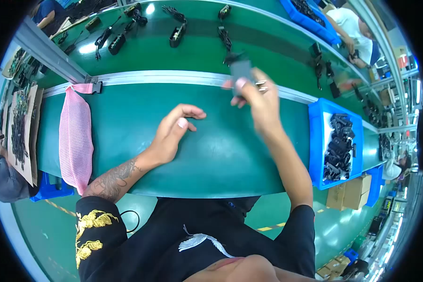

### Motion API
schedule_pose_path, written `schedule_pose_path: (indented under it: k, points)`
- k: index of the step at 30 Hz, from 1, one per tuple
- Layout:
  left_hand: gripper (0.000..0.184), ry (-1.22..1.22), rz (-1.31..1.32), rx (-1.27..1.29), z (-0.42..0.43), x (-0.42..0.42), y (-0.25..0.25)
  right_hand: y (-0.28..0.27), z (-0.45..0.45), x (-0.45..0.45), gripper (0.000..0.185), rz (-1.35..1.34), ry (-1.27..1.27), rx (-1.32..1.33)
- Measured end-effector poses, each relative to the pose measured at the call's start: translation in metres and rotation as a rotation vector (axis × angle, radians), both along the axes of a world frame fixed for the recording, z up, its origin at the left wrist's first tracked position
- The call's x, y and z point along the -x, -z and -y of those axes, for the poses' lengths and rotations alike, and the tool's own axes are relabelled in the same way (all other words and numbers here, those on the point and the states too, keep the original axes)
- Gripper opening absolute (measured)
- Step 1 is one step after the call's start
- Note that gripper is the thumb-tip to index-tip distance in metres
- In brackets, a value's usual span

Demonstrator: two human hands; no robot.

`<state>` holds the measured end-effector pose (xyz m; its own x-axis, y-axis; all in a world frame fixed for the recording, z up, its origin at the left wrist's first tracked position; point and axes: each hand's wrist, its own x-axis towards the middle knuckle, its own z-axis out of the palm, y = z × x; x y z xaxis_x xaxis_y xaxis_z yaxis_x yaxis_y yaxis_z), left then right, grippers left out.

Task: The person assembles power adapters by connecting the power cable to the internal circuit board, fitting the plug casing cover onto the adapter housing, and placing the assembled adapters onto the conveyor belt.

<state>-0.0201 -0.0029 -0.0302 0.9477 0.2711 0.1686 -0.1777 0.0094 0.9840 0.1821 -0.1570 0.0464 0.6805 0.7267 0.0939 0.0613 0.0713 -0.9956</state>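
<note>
My right hand (264, 103) is raised over the metal rail at the far side of the green bench. It grips a dark grey, box-shaped piece (241, 70), smeared by motion, between thumb and fingers. Small shiny metal bits (262, 86) show by its fingers; I cannot tell what they are. My left hand (171, 129) hovers over or rests on the middle of the bench, fingers loosely bent and apart, with nothing in it. Beyond the rail, a black cord (225, 40) lies just behind the grey piece.
A blue bin (316, 145) of small black parts (339, 148) stands at the right. To the left lies a pink mesh bag (76, 141). Behind the rail, a green belt (202, 51) carries several corded black units (176, 36). Other people work at the far right and left.
</note>
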Motion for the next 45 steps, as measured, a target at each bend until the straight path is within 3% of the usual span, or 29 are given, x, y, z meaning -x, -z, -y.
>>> schedule_pose_path:
  k: [3,6,7,9,12,16,20,23,27,30,32,33,34,37,40,43,44,45]
  points:
    - [0.063,0.030,0.001,-0.032,0.002,0.003,-0.004,-0.020,-0.011,-0.055,0.026,0.497,0.341,-0.126]
    - [0.047,0.056,-0.035,0.017,0.002,0.004,-0.003,-0.012,-0.011,-0.098,0.037,0.863,0.637,0.037]
    - [0.045,0.067,-0.026,0.003,0.001,0.003,-0.001,-0.002,-0.010,-0.108,0.047,0.837,0.676,0.178]
    - [0.041,0.084,-0.019,-0.023,-0.001,0.003,0.002,0.021,-0.004,-0.134,0.048,0.859,0.627,0.516]
    - [0.038,0.054,-0.018,-0.083,0.002,0.003,-0.005,0.044,0.012,-0.159,0.045,0.756,0.543,0.814]
    - [0.038,0.026,-0.029,-0.155,0.003,0.004,-0.011,0.054,0.019,-0.172,0.052,0.731,0.548,0.822]
    - [0.037,0.022,-0.069,-0.200,0.003,0.005,-0.013,0.054,0.008,-0.170,0.053,1.150,0.655,0.516]
    - [0.035,0.020,-0.083,-0.213,0.002,0.007,-0.011,0.028,-0.028,-0.156,0.051,1.359,0.544,0.471]
    - [0.031,0.005,-0.041,-0.212,0.006,0.002,-0.010,0.025,-0.098,-0.176,0.052,1.249,0.298,0.444]
    - [0.029,-0.060,0.060,-0.270,0.008,-0.001,0.002,0.038,-0.152,-0.226,0.074,1.166,0.323,0.656]
    - [0.029,-0.033,0.053,-0.251,0.010,-0.003,-0.002,0.074,-0.181,-0.287,0.080,1.187,0.463,0.554]
    - [0.029,-0.062,0.093,-0.243,0.012,-0.007,0.002,0.070,-0.191,-0.310,0.079,1.073,0.271,0.597]
    - [0.030,-0.076,0.143,-0.225,0.017,-0.008,0.006,0.083,-0.200,-0.338,0.075,1.206,0.182,0.640]
    - [0.031,-0.063,0.114,-0.177,0.021,-0.008,0.010,0.050,-0.213,-0.249,0.059,1.274,0.259,0.989]
    - [0.032,-0.075,0.127,-0.191,0.021,-0.007,0.013,0.066,-0.214,-0.271,0.048,1.373,0.237,0.996]
    - [0.031,-0.048,0.103,-0.210,0.015,-0.002,0.008,0.092,-0.202,-0.317,0.044,1.356,0.168,0.691]
    - [0.030,-0.033,0.090,-0.225,0.014,-0.002,0.005,0.103,-0.198,-0.328,0.044,1.464,0.207,0.454]
    - [0.030,-0.052,0.087,-0.227,0.015,-0.002,0.007,0.091,-0.192,-0.312,0.043,1.115,0.165,0.504]
